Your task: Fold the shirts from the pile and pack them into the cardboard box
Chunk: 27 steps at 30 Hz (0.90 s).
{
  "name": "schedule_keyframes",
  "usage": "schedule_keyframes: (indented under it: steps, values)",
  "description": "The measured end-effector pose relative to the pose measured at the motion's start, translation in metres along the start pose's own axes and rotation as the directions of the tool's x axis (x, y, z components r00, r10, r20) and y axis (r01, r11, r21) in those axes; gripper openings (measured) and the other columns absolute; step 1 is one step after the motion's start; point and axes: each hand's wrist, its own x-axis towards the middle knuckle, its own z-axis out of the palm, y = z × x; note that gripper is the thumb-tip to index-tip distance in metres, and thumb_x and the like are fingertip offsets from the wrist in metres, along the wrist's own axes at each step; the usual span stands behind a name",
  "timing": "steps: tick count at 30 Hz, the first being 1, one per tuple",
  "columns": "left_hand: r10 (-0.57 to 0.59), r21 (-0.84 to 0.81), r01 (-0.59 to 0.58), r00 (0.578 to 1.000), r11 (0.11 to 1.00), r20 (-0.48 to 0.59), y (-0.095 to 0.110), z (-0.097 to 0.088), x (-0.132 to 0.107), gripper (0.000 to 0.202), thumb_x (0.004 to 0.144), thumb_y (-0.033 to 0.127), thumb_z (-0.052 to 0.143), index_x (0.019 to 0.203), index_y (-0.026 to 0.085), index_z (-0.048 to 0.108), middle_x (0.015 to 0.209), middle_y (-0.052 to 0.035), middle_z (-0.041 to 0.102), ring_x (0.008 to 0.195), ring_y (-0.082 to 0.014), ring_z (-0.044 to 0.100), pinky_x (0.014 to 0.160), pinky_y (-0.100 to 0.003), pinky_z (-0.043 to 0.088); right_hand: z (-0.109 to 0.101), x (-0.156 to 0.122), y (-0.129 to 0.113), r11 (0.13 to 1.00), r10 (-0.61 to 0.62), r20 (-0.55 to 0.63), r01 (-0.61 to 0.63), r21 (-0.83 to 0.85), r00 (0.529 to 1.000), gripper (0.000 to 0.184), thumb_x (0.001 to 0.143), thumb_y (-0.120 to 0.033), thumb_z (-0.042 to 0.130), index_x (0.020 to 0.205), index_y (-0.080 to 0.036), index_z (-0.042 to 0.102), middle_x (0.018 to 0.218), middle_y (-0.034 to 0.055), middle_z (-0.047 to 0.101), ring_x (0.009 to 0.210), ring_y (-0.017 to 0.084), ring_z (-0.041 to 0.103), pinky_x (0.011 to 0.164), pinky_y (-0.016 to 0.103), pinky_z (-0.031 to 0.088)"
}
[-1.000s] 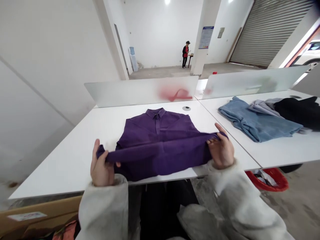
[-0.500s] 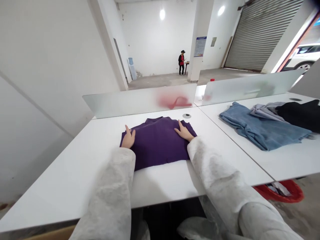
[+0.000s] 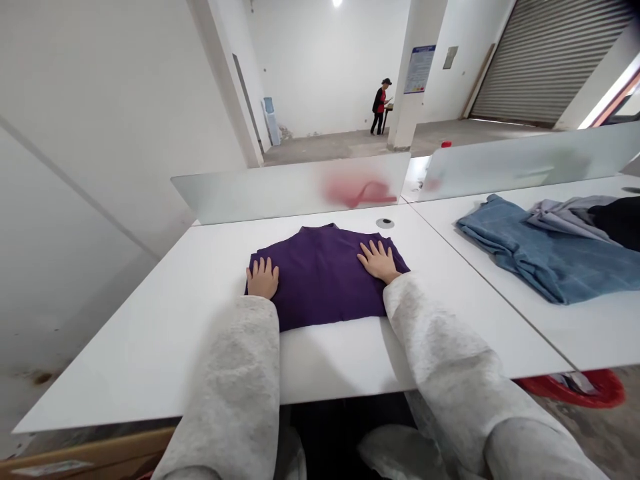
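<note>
A purple long-sleeved shirt (image 3: 320, 280) lies folded into a compact rectangle on the white table (image 3: 150, 360), its collar toward the far side. My left hand (image 3: 262, 278) rests flat on the shirt's near left edge, fingers apart. My right hand (image 3: 379, 261) lies flat on its right side, also holding nothing. Grey fuzzy sleeves cover both forearms, which reach back over the table's near edge.
On the adjoining table to the right lie folded blue denim (image 3: 545, 253), grey cloth (image 3: 570, 217) and black cloth (image 3: 617, 220). Frosted dividers (image 3: 290, 190) line the far edge. A red basket (image 3: 585, 390) sits below right; a cardboard box (image 3: 90, 450) lies below left. A person (image 3: 380, 107) stands far off.
My hands have let go of the raised lower part of the shirt, which now lies folded up into a compact shape. Both hands rest flat on it, and the view has shifted slightly.
</note>
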Motion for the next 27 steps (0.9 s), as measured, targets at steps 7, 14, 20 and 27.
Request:
schedule_keyframes:
  steps: [7, 14, 20, 27]
  values:
    - [-0.033, -0.008, 0.034, 0.991, 0.999, 0.127, -0.007, 0.001, -0.015, 0.065, 0.091, 0.046, 0.024, 0.145, 0.010, 0.027, 0.153, -0.0132, 0.020, 0.141, -0.0324, 0.014, 0.112, -0.053, 0.014, -0.005, -0.009, 0.006, 0.999, -0.025, 0.046, 0.023, 0.039, 0.999, 0.061, 0.095, -0.051, 0.021, 0.149, -0.023, 0.021, 0.154, 0.0084, 0.018, 0.141, 0.033, 0.010, 0.110, 0.056, 0.013]
    - [0.317, -0.227, -0.243, 0.860, 0.943, 0.399, -0.062, -0.036, 0.001, 0.065, 0.073, 0.060, 0.051, 0.126, 0.022, 0.056, 0.143, -0.0098, 0.043, 0.134, -0.0300, 0.035, 0.105, -0.040, 0.034, -0.045, -0.026, 0.077, 0.777, -0.355, 0.188, 0.178, 0.604, 0.916, 0.058, 0.086, -0.050, 0.049, 0.138, -0.025, 0.044, 0.148, 0.0046, 0.035, 0.138, 0.027, 0.027, 0.113, 0.042, 0.021]
    - [0.404, -0.505, -0.199, 0.851, 0.840, 0.336, -0.085, -0.051, 0.018, 0.059, 0.072, 0.066, 0.046, 0.109, 0.025, 0.067, 0.126, -0.0050, 0.061, 0.119, -0.0270, 0.053, 0.097, -0.033, 0.043, -0.046, -0.026, 0.109, 0.437, -0.191, 0.056, 0.034, 0.899, 0.980, 0.043, 0.085, -0.040, 0.054, 0.121, -0.018, 0.059, 0.114, 0.0091, 0.066, 0.107, 0.020, 0.060, 0.096, 0.034, 0.044]
    - [-0.021, -0.380, 0.050, 0.997, 0.924, 0.080, -0.072, -0.018, 0.042, 0.055, 0.079, 0.048, 0.044, 0.118, 0.012, 0.057, 0.116, -0.0134, 0.062, 0.096, -0.0232, 0.062, 0.085, -0.034, 0.048, -0.022, 0.014, 0.098, 0.514, 0.116, 0.042, -0.096, 0.852, 0.992, 0.026, 0.084, -0.028, 0.052, 0.103, -0.013, 0.063, 0.103, 0.0113, 0.067, 0.064, 0.011, 0.063, 0.045, 0.018, 0.040]
